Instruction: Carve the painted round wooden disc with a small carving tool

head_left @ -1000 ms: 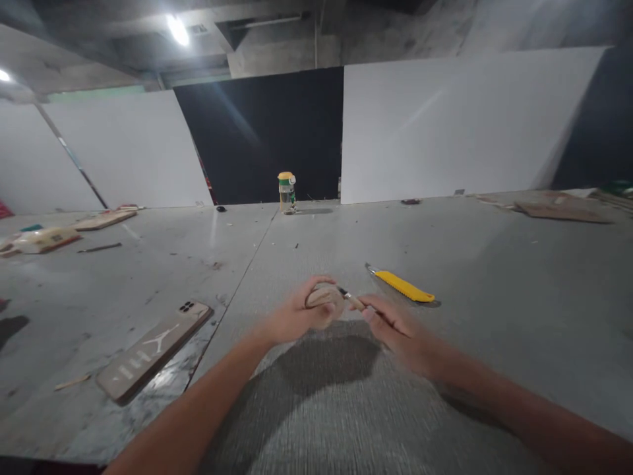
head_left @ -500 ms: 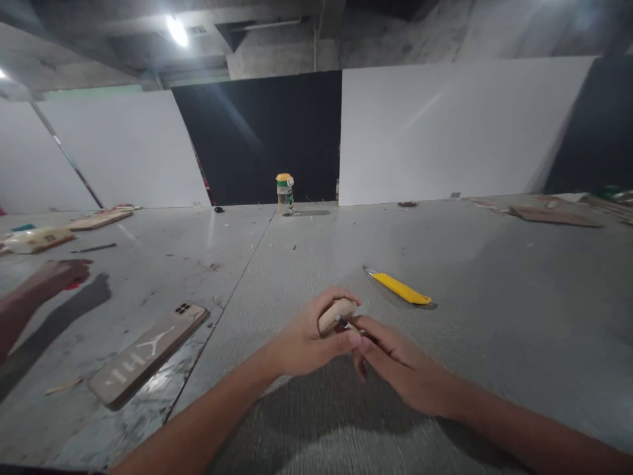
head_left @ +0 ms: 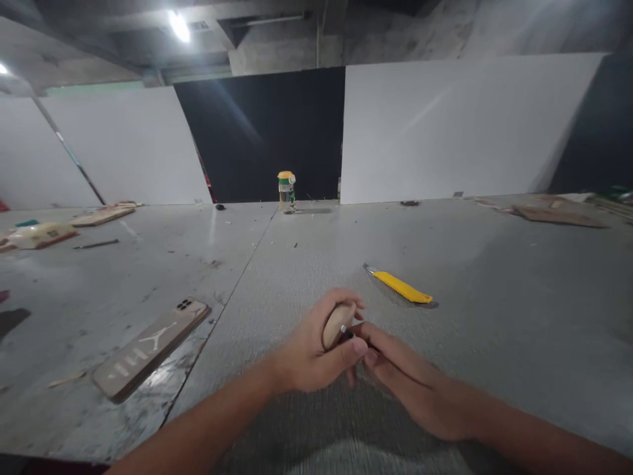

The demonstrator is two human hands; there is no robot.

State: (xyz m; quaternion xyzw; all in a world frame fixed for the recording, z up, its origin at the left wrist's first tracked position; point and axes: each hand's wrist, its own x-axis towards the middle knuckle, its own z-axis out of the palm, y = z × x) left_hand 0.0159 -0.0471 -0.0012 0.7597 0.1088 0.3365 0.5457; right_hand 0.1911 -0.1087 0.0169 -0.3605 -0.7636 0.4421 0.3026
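Note:
My left hand (head_left: 311,349) is closed round a small rounded piece of light wood (head_left: 337,323), held just above the grey table (head_left: 494,277). My right hand (head_left: 400,369) pinches a thin tool with a dark metal tip (head_left: 348,333), and that tip touches the wood's lower edge. Both hands meet near the table's front middle. The tool's handle is hidden inside my right fingers.
A yellow utility knife (head_left: 399,285) lies beyond my hands to the right. A phone in a brown case (head_left: 151,345) lies face down at the left. A bottle with a yellow cap (head_left: 286,191) stands at the far edge. Flat wood pieces lie far left (head_left: 101,216) and far right (head_left: 554,214).
My hands have drawn closer to me and the wood piece has turned more upright in my left hand. Another person's hand, seen at the left half a second ago, has gone.

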